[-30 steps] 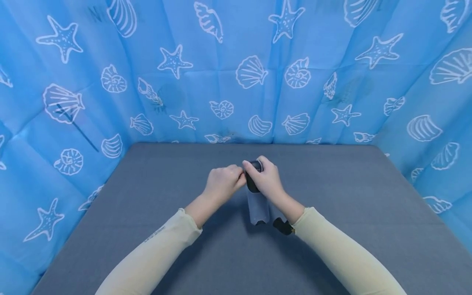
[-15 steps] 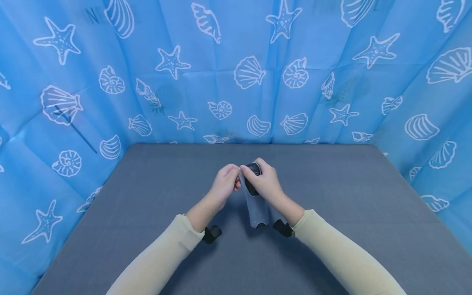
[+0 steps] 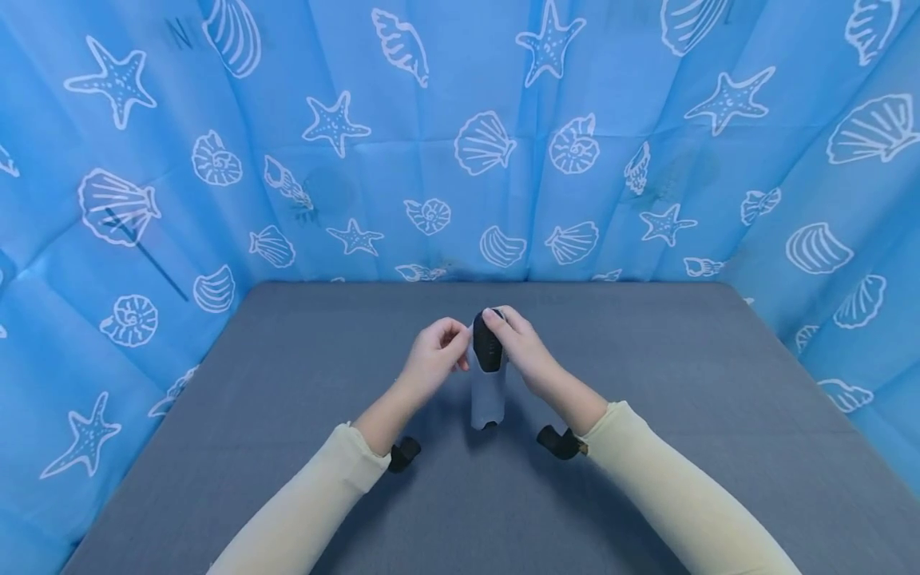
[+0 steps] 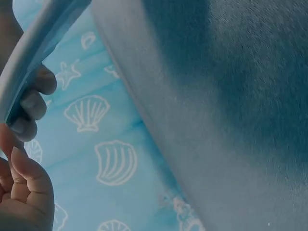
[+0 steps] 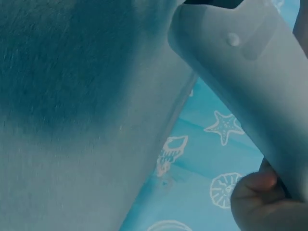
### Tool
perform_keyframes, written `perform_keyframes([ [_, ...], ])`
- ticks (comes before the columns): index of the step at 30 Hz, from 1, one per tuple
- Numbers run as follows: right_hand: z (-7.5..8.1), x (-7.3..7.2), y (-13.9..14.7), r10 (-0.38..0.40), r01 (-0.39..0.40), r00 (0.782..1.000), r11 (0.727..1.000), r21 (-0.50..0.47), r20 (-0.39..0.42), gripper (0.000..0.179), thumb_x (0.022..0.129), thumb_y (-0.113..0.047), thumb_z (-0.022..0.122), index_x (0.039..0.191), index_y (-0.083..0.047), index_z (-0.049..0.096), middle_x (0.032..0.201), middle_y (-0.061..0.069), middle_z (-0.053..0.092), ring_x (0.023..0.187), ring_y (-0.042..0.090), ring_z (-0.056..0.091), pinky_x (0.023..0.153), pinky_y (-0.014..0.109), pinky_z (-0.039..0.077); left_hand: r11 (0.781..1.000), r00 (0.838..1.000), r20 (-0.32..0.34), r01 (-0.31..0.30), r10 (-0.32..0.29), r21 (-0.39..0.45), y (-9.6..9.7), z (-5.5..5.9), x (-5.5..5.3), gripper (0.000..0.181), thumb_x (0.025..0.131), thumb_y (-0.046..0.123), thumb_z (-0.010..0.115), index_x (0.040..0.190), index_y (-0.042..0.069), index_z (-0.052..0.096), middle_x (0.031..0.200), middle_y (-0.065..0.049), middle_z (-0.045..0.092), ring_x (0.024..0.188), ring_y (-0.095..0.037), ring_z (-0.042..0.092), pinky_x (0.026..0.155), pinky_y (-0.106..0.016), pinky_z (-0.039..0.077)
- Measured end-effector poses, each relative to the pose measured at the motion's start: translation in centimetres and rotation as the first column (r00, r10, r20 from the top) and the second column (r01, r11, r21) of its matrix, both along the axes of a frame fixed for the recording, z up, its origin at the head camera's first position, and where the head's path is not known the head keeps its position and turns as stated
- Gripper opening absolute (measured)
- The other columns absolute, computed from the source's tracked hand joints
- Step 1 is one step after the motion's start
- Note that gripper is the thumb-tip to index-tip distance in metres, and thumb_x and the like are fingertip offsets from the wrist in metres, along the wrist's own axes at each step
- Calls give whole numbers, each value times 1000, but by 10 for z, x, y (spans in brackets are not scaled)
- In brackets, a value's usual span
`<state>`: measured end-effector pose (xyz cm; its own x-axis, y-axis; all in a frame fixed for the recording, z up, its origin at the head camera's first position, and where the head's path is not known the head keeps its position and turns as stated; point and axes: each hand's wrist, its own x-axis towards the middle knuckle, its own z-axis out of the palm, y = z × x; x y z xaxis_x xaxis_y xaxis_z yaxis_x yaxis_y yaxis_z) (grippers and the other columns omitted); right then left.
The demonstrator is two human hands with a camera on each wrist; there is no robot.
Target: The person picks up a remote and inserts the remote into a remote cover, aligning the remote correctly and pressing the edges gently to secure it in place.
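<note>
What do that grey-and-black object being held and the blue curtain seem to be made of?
The grey-and-black object looks like hard plastic with a satin finish: smooth, softly shaded shell. The blue curtain may be thin fabric or plastic sheeting, faintly shiny, given its creases.

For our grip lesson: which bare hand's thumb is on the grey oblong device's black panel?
The right hand; the left hand sits left of the panel.

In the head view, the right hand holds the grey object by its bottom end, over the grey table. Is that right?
Not the bottom end: the head view shows the right hand holding the grey object by its top end, over the grey table.
</note>
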<state>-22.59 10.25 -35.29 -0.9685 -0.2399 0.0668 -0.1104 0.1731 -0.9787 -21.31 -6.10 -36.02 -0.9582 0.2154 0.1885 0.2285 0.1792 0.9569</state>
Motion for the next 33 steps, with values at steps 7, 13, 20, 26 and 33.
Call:
perform_keyframes([
  [7, 3, 2, -5, -67, 79, 994, 987, -138, 87, 34, 103, -35, 45, 87, -6, 51, 83, 5, 52, 70, 15, 51, 65, 31, 43, 996, 999, -49, 17, -21, -85, 1, 0, 2, 17, 101, 12, 51, 94, 1, 60, 71, -6, 56, 65, -24, 59, 58, -31, 43],
  [13, -3, 2, -13, -201, 192, 978, 971, -143, -53, 29, 98, -21, 58, 72, -9, 52, 65, 3, 48, 57, 17, 47, 54, 30, 40, 998, 999, -35, -24, 21, -59, 14, -1, 7, 18, 102, 11, 44, 90, 2, 55, 72, -6, 53, 59, -19, 52, 54, -27, 39],
  [20, -5, 4, -15, -219, 208, 960, 975, -79, -173, 27, 95, -16, 58, 71, -6, 51, 68, 6, 50, 60, 21, 49, 56, 32, 41, 980, 979, -113, -157, 170, 119, 27, -3, 8, 17, 99, 4, 41, 85, 1, 50, 72, -3, 44, 55, -15, 34, 55, -28, 32],
  [26, -8, 4, -10, -214, 217, 959, 976, -9, -186, 24, 96, -20, 58, 78, -4, 56, 76, 7, 54, 64, 19, 50, 58, 32, 42, 989, 947, -288, -149, 143, 3, 25, -8, 2, 16, 98, 6, 45, 85, 2, 51, 76, -3, 44, 62, -15, 40, 58, -29, 35],
  [33, -4, 0, -9, -217, 236, 950, 970, 62, -225, 32, 103, -25, 48, 100, 2, 65, 92, 16, 62, 79, 26, 57, 71, 35, 46, 959, 876, -468, -220, 113, -180, 17, -10, 2, 12, 94, 4, 54, 83, 4, 57, 78, -4, 51, 68, -18, 49, 61, -29, 42],
])
